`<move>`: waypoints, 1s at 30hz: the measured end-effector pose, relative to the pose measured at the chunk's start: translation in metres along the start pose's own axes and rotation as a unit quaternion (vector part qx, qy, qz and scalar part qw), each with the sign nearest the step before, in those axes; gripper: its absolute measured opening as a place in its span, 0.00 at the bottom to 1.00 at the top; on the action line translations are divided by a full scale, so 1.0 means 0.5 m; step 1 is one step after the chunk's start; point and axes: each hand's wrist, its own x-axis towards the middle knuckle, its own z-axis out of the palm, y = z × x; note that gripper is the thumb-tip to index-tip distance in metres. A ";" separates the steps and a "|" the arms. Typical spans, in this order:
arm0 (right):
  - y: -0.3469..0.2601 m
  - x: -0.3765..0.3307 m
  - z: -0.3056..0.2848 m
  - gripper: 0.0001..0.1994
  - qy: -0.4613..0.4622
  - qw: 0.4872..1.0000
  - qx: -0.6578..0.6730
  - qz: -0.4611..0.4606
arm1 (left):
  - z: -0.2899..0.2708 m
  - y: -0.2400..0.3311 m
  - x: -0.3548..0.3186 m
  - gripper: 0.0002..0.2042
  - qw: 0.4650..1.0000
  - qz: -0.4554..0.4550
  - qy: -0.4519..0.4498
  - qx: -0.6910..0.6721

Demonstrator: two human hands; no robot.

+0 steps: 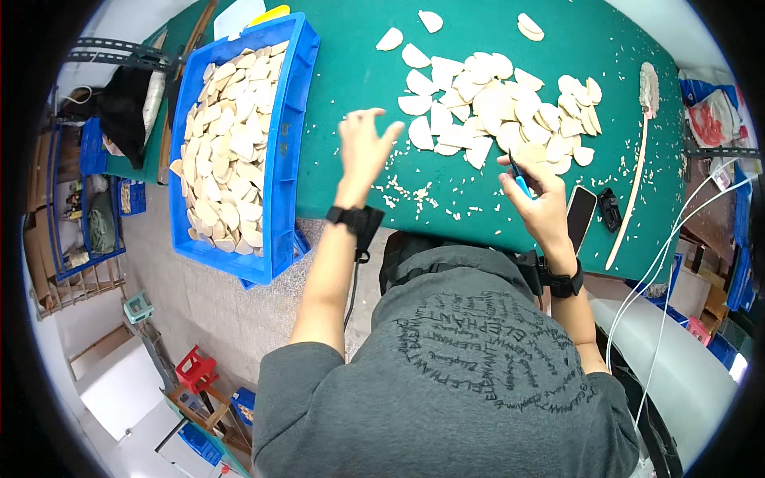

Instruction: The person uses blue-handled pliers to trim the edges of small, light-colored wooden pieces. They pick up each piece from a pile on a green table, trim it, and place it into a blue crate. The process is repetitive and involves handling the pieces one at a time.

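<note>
My left hand (365, 151) hovers over the green table between a blue crate and a heap of cream pieces, its fingers spread and nothing in them. Closed around a small blue-handled tool with a dark tip (521, 182), my right hand (542, 203) is at the near edge of the heap; the tool's exact kind is partly hidden by the fingers. Flat, mostly half-round cream pieces (498, 99) lie loosely piled, with a few stray ones beyond. Many similar pieces (231, 151) fill the blue crate (279, 151) on my left.
Small pale scraps (410, 191) litter the green table (343, 72). Right of my right hand lie a phone (580, 215), a small black object (610, 211) and a long-handled brush (635, 175). White cables (665, 239) hang at the right. A red stool (197, 368) stands on the floor, lower left.
</note>
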 end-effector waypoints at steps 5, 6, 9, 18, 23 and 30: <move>0.019 -0.023 0.003 0.15 0.019 1.000 0.004 0.019 | 0.182 -0.013 0.033 0.26 0.984 -0.067 -0.146 -0.075; 0.024 -0.027 0.001 0.16 0.016 0.999 -0.003 0.039 | 0.180 -0.021 0.041 0.27 0.965 -0.097 -0.207 -0.132; 0.024 -0.030 0.000 0.16 0.025 0.998 -0.020 0.057 | 0.112 0.033 0.031 0.18 0.853 -0.197 -0.205 -0.439; -0.048 0.005 0.017 0.16 0.004 1.000 -0.012 -0.016 | -0.120 0.215 -0.066 0.18 0.729 -0.156 -0.197 -0.637; -0.058 0.013 0.010 0.16 -0.014 0.997 -0.019 -0.076 | -0.150 0.240 -0.080 0.16 0.757 -0.124 -0.176 -0.618; -0.062 0.022 -0.007 0.15 -0.028 0.991 -0.046 -0.126 | -0.153 0.252 -0.087 0.15 0.772 -0.106 -0.153 -0.608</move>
